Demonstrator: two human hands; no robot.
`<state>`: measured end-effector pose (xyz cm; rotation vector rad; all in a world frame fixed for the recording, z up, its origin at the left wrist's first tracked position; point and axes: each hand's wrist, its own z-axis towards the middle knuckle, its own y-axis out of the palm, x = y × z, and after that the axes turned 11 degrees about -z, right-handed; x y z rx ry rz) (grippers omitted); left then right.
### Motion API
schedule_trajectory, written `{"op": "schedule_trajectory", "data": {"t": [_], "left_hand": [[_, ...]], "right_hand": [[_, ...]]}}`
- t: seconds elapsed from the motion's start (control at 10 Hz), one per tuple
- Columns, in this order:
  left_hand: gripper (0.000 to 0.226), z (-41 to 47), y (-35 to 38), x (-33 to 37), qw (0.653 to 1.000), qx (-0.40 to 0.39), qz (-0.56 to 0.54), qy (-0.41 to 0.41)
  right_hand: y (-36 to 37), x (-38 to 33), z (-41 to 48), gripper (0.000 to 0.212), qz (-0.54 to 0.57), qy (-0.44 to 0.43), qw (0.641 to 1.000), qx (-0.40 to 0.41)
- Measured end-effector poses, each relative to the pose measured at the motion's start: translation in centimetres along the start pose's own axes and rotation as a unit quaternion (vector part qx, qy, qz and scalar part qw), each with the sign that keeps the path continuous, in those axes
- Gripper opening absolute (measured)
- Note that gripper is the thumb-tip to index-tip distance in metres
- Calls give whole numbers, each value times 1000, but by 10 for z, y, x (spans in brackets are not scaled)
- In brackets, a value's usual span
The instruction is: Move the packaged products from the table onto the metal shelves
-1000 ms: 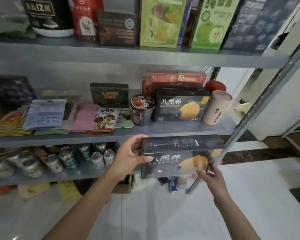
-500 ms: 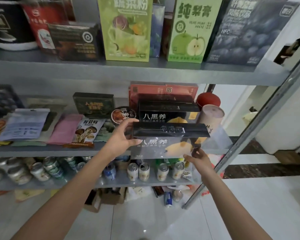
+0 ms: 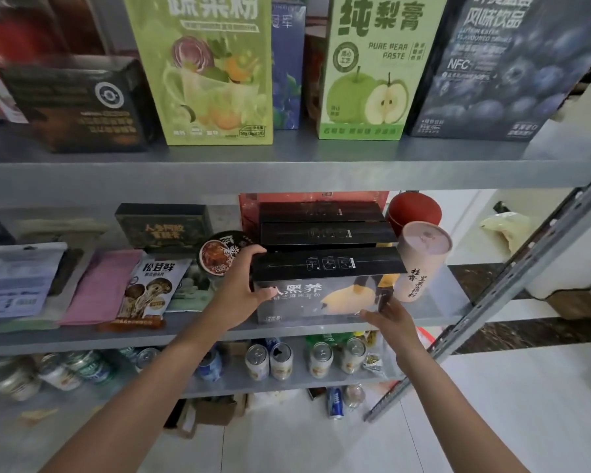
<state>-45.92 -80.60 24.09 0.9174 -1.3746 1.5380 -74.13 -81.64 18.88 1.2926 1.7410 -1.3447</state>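
I see my left hand (image 3: 236, 291) gripping the left end of the black box (image 3: 325, 285), fingers over its top edge and thumb on the front face. My right hand (image 3: 394, 322) holds the lower right corner. The box sits level at the front of the middle shelf (image 3: 437, 308); I cannot tell whether its base rests there. Right behind it are two stacked black boxes (image 3: 325, 230), a beige tube (image 3: 420, 261) stands just to its right, and a round bowl (image 3: 222, 252) sits behind my left hand.
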Motion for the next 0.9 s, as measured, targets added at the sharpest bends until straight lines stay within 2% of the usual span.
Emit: {"op": "schedule_trajectory", "data": {"t": [0.2, 0.4, 0.5, 0.8, 0.9], "left_hand": [[71, 9, -6, 2, 979, 43, 186, 69], [76, 15, -6, 4, 991, 43, 116, 44], [95, 15, -3, 5, 993, 70, 82, 46], [85, 6, 17, 3, 987, 107, 79, 94], [90, -4, 20, 6, 986, 115, 98, 69]], "right_hand": [[2, 2, 9, 50, -11, -9, 1000, 21], [4, 5, 11, 41, 12, -6, 999, 42], [2, 6, 13, 43, 13, -4, 999, 47], [2, 14, 7, 62, -1, -3, 998, 55], [5, 22, -10, 74, -11, 26, 996, 82]]}}
